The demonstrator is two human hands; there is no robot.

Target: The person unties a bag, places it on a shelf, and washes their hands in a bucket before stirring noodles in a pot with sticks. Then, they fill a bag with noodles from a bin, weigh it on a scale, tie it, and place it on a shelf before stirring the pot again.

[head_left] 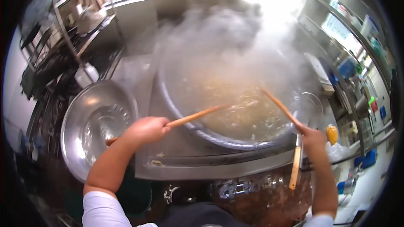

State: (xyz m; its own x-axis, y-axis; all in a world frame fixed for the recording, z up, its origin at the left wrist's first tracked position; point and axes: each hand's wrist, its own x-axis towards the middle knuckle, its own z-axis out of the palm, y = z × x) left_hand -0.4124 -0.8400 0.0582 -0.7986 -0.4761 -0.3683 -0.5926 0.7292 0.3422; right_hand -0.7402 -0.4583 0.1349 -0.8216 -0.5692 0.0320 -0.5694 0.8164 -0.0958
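Note:
My left hand (147, 129) is closed around a long wooden stick (195, 116), and the stick's tip reaches over the rim of a large round cooking pot (179, 109). A second wooden stick (277, 102) is gripped in my right hand (313, 138), with its far end in or just above the liquid; steam blurs which. Cloudy yellowish liquid (235, 111) bubbles in the pot, its far side hidden by thick steam. Just below my right hand, a tool with a wooden handle (296, 166) hangs over the counter edge; its upper part is partly covered.
A wide shiny metal bowl (78, 113) stands left of the pot, behind my left forearm. The steel counter's front edge (202, 172) runs before me. A yellow item (332, 134) and a clear plastic bag (336, 152) lie to the right. Shelves (345, 29) line the right wall.

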